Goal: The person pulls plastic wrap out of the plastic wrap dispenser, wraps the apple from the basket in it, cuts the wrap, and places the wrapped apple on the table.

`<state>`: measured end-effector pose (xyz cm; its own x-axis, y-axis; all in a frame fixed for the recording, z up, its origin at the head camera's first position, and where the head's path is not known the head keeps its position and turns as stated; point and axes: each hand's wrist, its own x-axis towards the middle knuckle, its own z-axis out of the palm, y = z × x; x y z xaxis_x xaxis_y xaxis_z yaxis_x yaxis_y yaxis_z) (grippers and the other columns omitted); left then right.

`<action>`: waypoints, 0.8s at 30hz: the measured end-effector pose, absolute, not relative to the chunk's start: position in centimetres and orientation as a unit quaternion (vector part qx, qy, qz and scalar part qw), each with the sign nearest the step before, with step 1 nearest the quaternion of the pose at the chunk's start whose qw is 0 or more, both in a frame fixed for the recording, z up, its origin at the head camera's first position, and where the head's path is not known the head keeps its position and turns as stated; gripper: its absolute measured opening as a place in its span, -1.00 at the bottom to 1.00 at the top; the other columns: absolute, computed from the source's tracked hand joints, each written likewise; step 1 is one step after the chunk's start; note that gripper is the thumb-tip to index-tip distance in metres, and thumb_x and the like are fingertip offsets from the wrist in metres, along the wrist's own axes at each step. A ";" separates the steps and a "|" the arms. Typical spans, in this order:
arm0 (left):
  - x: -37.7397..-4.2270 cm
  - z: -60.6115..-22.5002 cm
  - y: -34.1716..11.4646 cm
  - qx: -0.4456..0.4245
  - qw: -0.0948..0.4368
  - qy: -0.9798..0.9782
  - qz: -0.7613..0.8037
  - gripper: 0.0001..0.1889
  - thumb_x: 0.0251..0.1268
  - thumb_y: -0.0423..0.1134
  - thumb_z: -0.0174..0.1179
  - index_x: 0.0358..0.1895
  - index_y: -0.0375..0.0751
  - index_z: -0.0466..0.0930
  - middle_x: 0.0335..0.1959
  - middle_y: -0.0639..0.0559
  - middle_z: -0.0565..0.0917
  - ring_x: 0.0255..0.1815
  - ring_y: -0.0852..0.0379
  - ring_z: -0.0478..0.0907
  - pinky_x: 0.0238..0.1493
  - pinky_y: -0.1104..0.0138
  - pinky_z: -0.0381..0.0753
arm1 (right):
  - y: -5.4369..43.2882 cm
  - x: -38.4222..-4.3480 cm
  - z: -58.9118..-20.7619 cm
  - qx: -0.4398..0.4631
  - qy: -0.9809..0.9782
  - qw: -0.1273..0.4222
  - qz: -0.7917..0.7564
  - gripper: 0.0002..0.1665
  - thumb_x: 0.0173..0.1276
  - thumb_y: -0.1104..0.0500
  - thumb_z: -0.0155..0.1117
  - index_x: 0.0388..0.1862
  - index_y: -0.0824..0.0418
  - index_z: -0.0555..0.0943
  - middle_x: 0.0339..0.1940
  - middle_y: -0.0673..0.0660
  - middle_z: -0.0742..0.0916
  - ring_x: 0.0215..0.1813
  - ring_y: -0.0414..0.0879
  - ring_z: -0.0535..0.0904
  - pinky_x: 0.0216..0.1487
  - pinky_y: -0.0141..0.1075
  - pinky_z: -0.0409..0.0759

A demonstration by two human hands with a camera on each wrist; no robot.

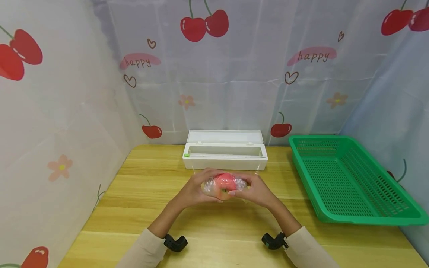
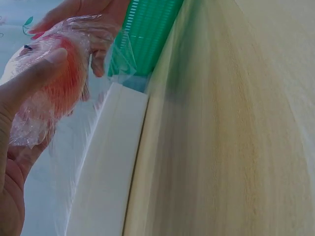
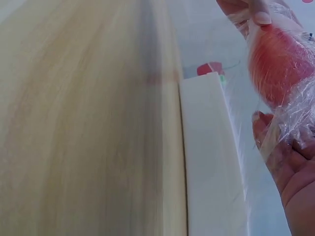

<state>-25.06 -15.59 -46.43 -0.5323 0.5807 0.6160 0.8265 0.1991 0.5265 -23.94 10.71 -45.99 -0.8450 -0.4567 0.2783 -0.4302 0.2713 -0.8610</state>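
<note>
A red apple in clear plastic wrap is held up above the table between both hands. The left hand grips it from the left, its thumb pressed on the wrapped skin in the left wrist view. From the other side the right hand holds it, with bunched plastic wrap against the palm in the right wrist view. Just behind the hands stands a white wrap dispenser box, its lid raised. A loose flap of film sticks out beside the apple in the left wrist view.
A green plastic basket with slotted sides stands at the right of the wooden table. Curtains printed with cherries enclose the back and sides. A black wrist camera is strapped on each forearm.
</note>
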 end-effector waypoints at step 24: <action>-25.2 -47.0 -16.0 -0.388 0.072 -0.792 -0.466 -0.10 -0.20 -0.05 0.70 0.37 -0.03 0.54 0.21 0.07 0.67 0.19 0.09 0.61 0.21 0.20 0.62 | 10.6 -23.9 -46.0 -0.348 0.813 -0.079 -0.460 -0.06 -0.06 -0.19 0.70 0.35 -0.02 0.60 0.18 -0.09 0.73 0.16 -0.15 0.66 0.13 -0.19 0.68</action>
<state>-25.24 -15.97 -46.99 -0.6883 0.5477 0.4758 0.6816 0.2636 0.6826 -23.87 10.59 -46.02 -0.7461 -0.4930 0.4476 -0.6378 0.3359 -0.6931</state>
